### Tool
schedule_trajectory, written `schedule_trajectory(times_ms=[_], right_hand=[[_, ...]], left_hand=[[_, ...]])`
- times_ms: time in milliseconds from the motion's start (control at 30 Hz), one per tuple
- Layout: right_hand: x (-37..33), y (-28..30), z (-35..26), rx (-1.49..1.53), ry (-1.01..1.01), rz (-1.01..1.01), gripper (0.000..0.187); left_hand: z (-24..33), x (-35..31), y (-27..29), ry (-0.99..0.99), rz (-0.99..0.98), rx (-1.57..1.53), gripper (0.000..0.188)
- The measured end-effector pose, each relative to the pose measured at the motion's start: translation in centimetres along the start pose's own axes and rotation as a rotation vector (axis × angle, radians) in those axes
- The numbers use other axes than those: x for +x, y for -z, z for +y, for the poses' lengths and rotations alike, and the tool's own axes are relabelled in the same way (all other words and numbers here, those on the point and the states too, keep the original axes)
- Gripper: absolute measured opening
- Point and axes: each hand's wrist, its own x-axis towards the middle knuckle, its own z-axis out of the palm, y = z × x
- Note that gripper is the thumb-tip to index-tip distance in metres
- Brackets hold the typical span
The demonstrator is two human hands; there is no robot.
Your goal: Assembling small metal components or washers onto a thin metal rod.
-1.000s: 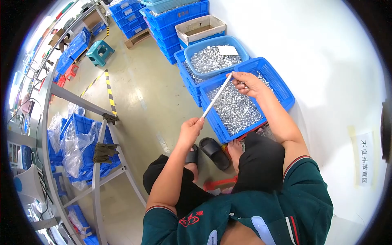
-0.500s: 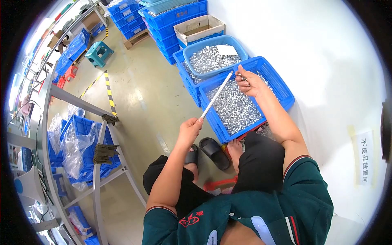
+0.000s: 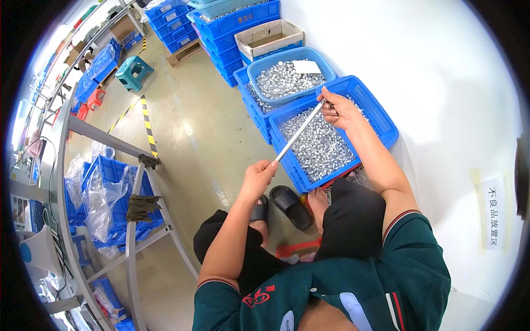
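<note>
My left hand [image 3: 258, 180] is closed round the near end of a thin, pale, straight rod [image 3: 298, 134]. The rod slants up to the right, over the edge of a blue plastic crate [image 3: 383, 107]. Its far tip meets the fingertips of my right hand [image 3: 340, 112]. Small metal parts show between the curled fingers of that hand; their exact kind is too small to make out. Below both hands, the crate holds a heap of small silvery metal parts [image 3: 320, 148].
Behind the crate, a light-blue basin [image 3: 327, 62] of similar parts carries a white card [image 3: 306, 67]. An open carton [image 3: 301, 39] and stacked blue crates [image 3: 221, 47] stand farther back. A metal frame [image 3: 131, 243] is at left; black slippers [image 3: 291, 207] lie below my hands.
The rod has shifted up and to the right, and its far tip now touches my right fingertips. My left hand has moved slightly right; my right hand has barely moved.
</note>
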Motion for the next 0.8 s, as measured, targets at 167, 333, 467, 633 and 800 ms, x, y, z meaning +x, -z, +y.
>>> schedule_trajectory(times_ms=[167, 333, 467, 633, 800], right_hand=[[-0.3, -1.3, 0.0, -0.386, 0.179, 0.088, 0.029], [-0.1, -2.4, 1.3, -0.513, 0.401, 0.235, 0.031], [-0.5, -1.8, 0.3, -0.473, 0.274, 0.136, 0.031], [-1.3, -2.3, -0.9, -0.189, 0.175, -0.11, 0.022], [-0.8, -1.4, -0.9, -0.324, 0.216, -0.07, 0.016]], left_hand=[[-1.3, 0.5, 0.3, 0.003, 0.021, 0.038, 0.031], [-1.6, 0.8, 0.1, -0.035, 0.076, 0.099, 0.036], [-1.5, 0.6, 0.2, -0.073, 0.115, 0.18, 0.036], [-0.7, 0.6, 0.8, -0.044, 0.084, 0.044, 0.035], [-0.9, 0.5, 0.6, -0.068, 0.059, 0.049, 0.034]])
